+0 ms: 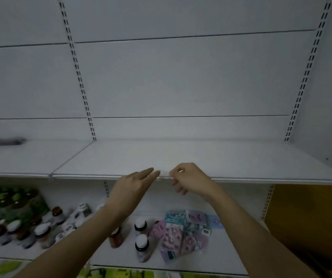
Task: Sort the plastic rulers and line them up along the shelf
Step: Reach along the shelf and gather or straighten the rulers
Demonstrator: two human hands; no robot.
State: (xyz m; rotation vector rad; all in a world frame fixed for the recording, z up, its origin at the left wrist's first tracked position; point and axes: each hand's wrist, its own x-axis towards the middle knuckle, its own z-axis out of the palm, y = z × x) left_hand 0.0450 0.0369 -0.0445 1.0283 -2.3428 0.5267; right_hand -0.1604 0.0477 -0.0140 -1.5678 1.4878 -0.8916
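A white shelf [231, 163] runs across the middle of the view. At its front edge lies a pale, nearly clear plastic ruler [165, 175], faint and blurred. My right hand [191, 180] has its fingers curled and pinches the ruler's right end. My left hand [135, 184] reaches toward the ruler's left end with straight fingers, its fingertips at or just short of it. No other rulers can be made out on the shelf.
Slotted uprights [80, 85] [305, 77] frame the white back panel. The lower shelf holds several dark bottles with white caps [141, 243], green-lidded jars [4, 197] and a pile of pastel packets [185, 231]. Dark blurred items [8, 141] sit far left. A yellow surface [309, 217] stands right.
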